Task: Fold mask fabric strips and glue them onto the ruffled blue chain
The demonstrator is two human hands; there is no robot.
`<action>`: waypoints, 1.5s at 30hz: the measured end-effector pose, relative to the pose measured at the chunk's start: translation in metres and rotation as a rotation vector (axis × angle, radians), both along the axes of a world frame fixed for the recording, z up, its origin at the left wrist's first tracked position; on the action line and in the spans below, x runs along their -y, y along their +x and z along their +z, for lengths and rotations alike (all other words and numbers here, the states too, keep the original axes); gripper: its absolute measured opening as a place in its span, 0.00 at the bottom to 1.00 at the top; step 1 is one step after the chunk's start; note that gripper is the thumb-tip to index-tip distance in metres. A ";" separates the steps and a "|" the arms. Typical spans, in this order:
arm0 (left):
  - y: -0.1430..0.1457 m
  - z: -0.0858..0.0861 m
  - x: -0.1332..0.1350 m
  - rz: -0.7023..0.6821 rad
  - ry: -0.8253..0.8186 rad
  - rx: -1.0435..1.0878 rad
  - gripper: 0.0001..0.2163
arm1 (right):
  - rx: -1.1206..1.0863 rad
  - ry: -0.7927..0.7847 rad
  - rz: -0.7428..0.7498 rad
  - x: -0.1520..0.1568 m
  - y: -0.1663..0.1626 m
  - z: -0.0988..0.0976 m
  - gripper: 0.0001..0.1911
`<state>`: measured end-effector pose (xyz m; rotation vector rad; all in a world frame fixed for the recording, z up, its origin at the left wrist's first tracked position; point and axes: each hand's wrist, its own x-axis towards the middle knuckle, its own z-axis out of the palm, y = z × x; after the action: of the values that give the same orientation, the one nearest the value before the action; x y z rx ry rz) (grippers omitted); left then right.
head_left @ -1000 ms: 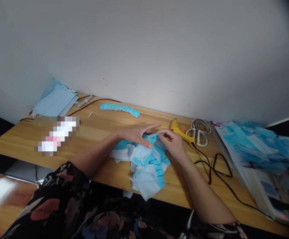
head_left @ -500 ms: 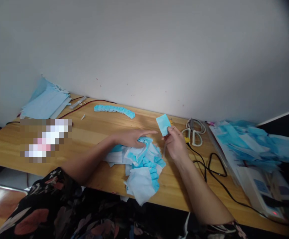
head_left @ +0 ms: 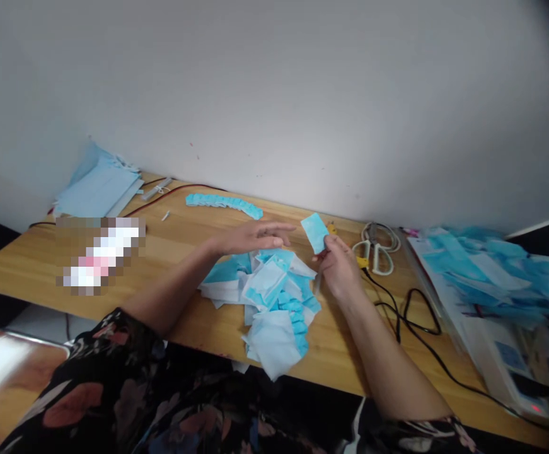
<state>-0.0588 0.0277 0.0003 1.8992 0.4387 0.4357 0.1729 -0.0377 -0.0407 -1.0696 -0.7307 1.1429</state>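
- The right hand (head_left: pixel 338 271) pinches a small blue piece (head_left: pixel 314 232), raised just right of frame centre.
- The left hand (head_left: pixel 250 238) hovers flat with fingers spread, grasping nothing, over the scrap pile (head_left: pixel 267 299) on the worktop (head_left: pixel 184 252).
- Scissors (head_left: pixel 374 250) lie right of the piece; a pleated strip (head_left: pixel 223 204) lies at upper centre.

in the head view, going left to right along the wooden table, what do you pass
stack of pale blue sheets → curved strip of pleated blue fabric → small blue fabric rectangle pinched in the right hand → white-handled scissors → heap of blue masks
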 end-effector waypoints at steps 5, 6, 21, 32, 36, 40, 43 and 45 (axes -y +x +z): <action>0.001 -0.002 -0.002 0.086 -0.004 -0.042 0.23 | 0.028 0.029 0.139 0.006 0.006 0.007 0.15; 0.001 -0.004 -0.002 0.101 0.014 -0.063 0.22 | 0.046 0.029 0.207 0.009 0.010 0.009 0.15; 0.000 -0.014 -0.006 0.175 0.062 -0.112 0.15 | 0.386 -0.023 0.608 0.020 0.032 0.018 0.22; -0.002 -0.009 -0.005 0.217 -0.086 -0.052 0.19 | 0.318 -0.023 0.466 0.017 0.031 0.012 0.24; -0.001 -0.013 -0.008 0.249 -0.046 -0.059 0.18 | 0.291 -0.024 0.406 0.016 0.029 0.013 0.24; 0.000 -0.016 -0.012 0.302 -0.049 -0.040 0.16 | 0.242 -0.037 0.324 0.015 0.026 0.017 0.22; 0.000 -0.019 -0.015 0.312 -0.063 -0.023 0.16 | 0.208 -0.033 0.290 0.014 0.023 0.019 0.21; -0.001 -0.020 -0.015 0.305 -0.075 -0.016 0.16 | 0.199 -0.025 0.273 0.014 0.022 0.019 0.21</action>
<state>-0.0598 0.0431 -0.0193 1.7691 0.7499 0.5955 0.1954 -0.0513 -0.0213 -1.1393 -1.0467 1.2899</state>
